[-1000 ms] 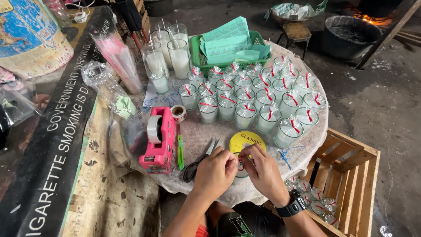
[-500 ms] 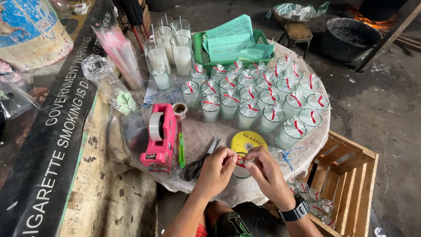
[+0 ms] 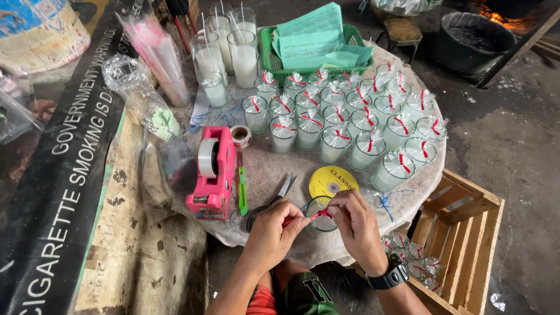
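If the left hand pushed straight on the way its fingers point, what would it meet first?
Probably the small glass wrapped in clear film, directly ahead of the left hand, with the right hand just beyond it. Depth is unclear.

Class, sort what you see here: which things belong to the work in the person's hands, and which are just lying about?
In use:
left hand and right hand, pulling a red ribbon
glass candle being tied
tied candles in rows

Lying about:
pink tape dispenser
scissors
green cutter
yellow disc
green basket
wooden crate
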